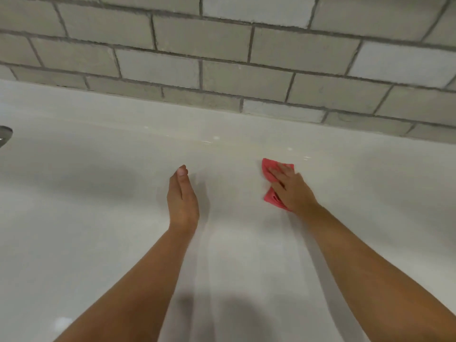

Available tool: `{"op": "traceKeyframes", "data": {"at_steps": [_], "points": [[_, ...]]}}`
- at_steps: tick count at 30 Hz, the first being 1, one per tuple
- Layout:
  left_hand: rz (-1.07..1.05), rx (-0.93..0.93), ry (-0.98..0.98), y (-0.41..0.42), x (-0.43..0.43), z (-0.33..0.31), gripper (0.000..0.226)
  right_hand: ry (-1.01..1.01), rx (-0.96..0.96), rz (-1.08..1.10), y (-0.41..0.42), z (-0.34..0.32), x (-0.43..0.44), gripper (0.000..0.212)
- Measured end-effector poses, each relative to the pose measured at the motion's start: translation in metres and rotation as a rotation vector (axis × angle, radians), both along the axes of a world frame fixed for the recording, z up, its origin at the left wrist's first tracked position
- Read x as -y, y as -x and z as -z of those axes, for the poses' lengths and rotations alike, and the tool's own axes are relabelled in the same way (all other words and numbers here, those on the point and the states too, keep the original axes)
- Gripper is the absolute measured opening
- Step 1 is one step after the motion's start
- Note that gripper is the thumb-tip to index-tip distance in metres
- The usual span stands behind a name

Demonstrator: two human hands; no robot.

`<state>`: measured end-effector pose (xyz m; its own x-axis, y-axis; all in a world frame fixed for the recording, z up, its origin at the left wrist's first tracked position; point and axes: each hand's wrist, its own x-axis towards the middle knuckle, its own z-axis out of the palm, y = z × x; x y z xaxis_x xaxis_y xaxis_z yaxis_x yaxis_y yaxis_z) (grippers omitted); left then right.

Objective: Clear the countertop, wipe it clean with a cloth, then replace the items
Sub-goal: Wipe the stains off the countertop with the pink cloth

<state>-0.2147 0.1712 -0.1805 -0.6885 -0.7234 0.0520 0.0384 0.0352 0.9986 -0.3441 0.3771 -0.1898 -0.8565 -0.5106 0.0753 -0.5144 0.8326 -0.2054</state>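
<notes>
A glossy white countertop fills most of the view. A red cloth lies flat on it right of centre. My right hand presses on the cloth with straight, spread fingers, covering its middle; red corners show above and below the hand. My left hand is held edge-on over the counter left of the cloth, fingers straight and together, holding nothing.
A grey block wall runs along the back of the counter. A grey metal object pokes in at the far left edge. Faint wet streaks and glints mark the surface near the wall.
</notes>
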Motion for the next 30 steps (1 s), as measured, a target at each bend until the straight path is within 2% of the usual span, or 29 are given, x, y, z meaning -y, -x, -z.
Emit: {"op": "traceKeyframes", "data": {"at_steps": [3,4,6,7,9,11,12,14,17,20,22,24,26,28,30], "points": [[0.046,0.05,0.071,-0.002,-0.004,-0.003,0.049,0.0,-0.079,0.379,-0.017,0.008,-0.08,0.059],[0.072,0.059,0.107,-0.004,-0.004,-0.004,0.048,0.009,-0.091,0.505,-0.025,0.008,-0.089,0.064],[0.139,0.068,0.185,-0.01,-0.006,-0.007,0.047,0.035,-0.025,0.687,-0.041,0.005,-0.071,0.065],[0.169,0.064,0.207,-0.014,-0.007,-0.009,0.047,0.033,0.018,0.7,-0.05,0.002,-0.05,0.06],[0.202,0.049,0.208,-0.023,-0.008,-0.013,0.047,0.033,0.034,0.535,-0.077,0.003,0.007,0.065],[0.201,0.04,0.207,-0.032,-0.009,-0.016,0.046,0.123,-0.054,0.229,-0.121,0.005,0.06,0.075],[0.195,0.037,0.202,-0.037,-0.01,-0.018,0.045,0.175,-0.075,0.089,-0.146,0.007,0.078,0.069],[0.186,0.039,0.181,-0.049,-0.014,-0.021,0.046,0.207,0.022,-0.155,-0.182,0.005,0.088,0.052],[0.202,0.069,0.194,-0.068,-0.026,-0.021,0.048,0.208,0.047,-0.226,-0.184,0.006,0.048,0.057],[0.276,0.114,0.237,-0.082,-0.048,-0.018,0.047,0.188,-0.008,-0.056,-0.154,0.004,-0.033,0.075],[0.327,0.136,0.265,-0.089,-0.066,-0.016,0.047,0.108,-0.022,0.124,-0.138,0.004,-0.104,0.083],[0.363,0.154,0.313,-0.095,-0.084,-0.015,0.046,0.048,-0.087,0.316,-0.133,0.007,-0.177,0.075],[0.402,0.181,0.373,-0.099,-0.098,-0.016,0.045,0.046,-0.099,0.6,-0.141,0.011,-0.231,0.056],[0.456,0.212,0.449,-0.104,-0.108,-0.015,0.045,0.099,-0.042,0.852,-0.15,0.008,-0.246,0.05],[0.495,0.236,0.549,-0.109,-0.116,-0.01,0.045,-0.008,-0.025,0.885,-0.151,-0.002,-0.22,0.057]]}}
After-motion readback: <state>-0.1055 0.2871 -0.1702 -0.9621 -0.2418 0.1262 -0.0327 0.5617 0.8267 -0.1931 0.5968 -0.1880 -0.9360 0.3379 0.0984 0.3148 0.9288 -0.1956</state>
